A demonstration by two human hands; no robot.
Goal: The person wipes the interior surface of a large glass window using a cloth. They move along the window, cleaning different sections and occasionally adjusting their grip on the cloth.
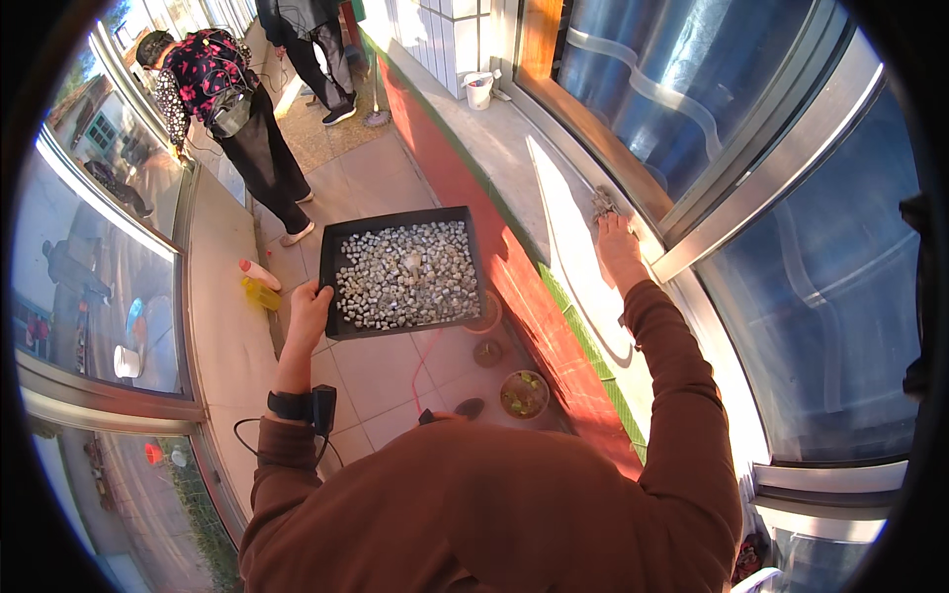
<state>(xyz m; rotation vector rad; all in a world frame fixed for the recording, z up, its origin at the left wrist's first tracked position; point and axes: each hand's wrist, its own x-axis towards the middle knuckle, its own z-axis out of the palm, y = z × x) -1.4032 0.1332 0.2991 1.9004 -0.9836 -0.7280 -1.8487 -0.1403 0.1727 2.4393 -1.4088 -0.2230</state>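
My left hand (308, 307) grips the left edge of a black tray (330, 263), thumb on the rim. Many small greyish-white pieces (408, 274) fill most of the tray, with one larger pale lump (413, 262) among them. The tray is held above the tiled floor, close to the red wall below the window sill. Reaching far out on the right, my right hand (617, 241) lies on the sill (534, 178) with its fingertips on a crumpled grey cloth (604, 201). That cloth sits against the window frame.
Potted plants (524, 393) stand on the floor by the red wall. A pink-red bottle (259, 274) and a yellow bottle (260, 294) are at the left wall. A white cup (480, 90) stands on the far sill. One person (215, 96) bends at the left windows; another (311, 44) stands beyond.
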